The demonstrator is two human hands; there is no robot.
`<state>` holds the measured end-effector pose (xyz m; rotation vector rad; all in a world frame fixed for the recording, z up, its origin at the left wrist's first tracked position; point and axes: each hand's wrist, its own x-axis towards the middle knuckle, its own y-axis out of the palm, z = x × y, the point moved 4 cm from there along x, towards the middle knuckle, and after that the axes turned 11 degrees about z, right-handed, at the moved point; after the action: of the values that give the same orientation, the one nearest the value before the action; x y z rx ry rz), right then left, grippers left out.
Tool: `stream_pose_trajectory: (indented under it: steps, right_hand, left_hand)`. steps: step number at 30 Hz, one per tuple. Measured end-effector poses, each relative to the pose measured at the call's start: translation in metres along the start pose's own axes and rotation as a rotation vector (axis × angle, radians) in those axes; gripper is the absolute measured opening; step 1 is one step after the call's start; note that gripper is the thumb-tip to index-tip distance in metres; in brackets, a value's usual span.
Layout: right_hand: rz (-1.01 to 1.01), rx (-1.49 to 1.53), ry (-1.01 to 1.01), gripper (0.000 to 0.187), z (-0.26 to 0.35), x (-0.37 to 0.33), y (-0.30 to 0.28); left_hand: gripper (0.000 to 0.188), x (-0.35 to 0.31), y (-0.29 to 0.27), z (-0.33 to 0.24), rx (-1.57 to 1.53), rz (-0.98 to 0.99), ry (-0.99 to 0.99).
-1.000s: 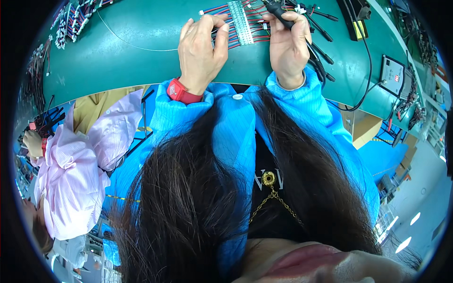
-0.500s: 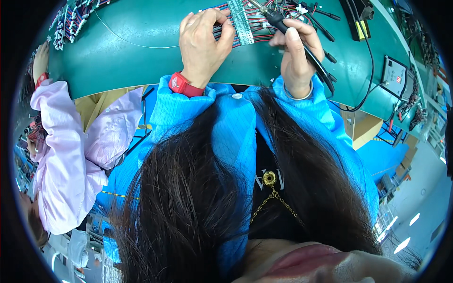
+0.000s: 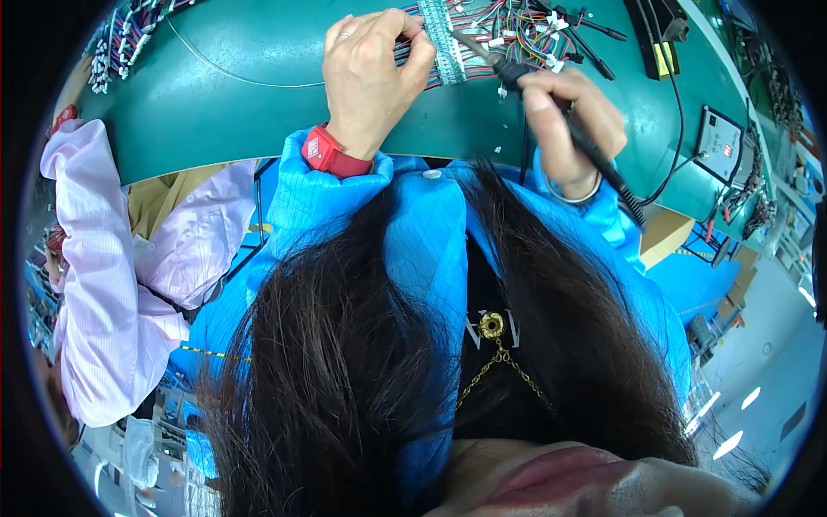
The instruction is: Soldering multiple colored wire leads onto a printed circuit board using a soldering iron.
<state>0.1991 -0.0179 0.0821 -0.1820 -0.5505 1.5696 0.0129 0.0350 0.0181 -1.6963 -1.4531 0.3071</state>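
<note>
My left hand (image 3: 372, 82), with a red band at the wrist, is closed in a pinch beside a narrow pale green circuit board strip (image 3: 444, 47). A thin silver solder wire (image 3: 245, 81) runs across the table into this hand; the fingertips partly hide its end. Thin coloured wires (image 3: 419, 76) pass under the fingers to the board's left side. My right hand (image 3: 573, 125) is wrapped round a black soldering iron (image 3: 510, 74). Its metal shaft points up and left, with the tip at the board's right edge; whether it touches cannot be made out.
White-plugged wires (image 3: 517, 34) and black-sleeved leads (image 3: 594, 60) spread right of the board. A black holder with yellow sponge (image 3: 663, 59) and a control box (image 3: 719, 145) stand at right. Wire bundles (image 3: 129, 43) lie far left, near a co-worker's pink sleeve (image 3: 95, 258).
My right hand has moved right and toward me, swinging the soldering iron lower, its tip now nearer the board's middle. My left hand has barely moved. The co-worker's arm has shifted slightly left.
</note>
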Motion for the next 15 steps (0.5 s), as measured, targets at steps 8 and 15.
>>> stream_pose_trajectory:
  steps: [8,15]
  right_hand:
    - [-0.001,-0.168,-0.246,0.012,-0.005,-0.009,0.019]
    - [-0.024,-0.197,-0.211,0.012,-0.016,-0.009,0.025]
  left_hand:
    - [0.003,0.001,0.000,0.001,-0.004,-0.011,-0.011]
    - [0.004,0.000,0.001,0.003,-0.017,-0.035,0.014]
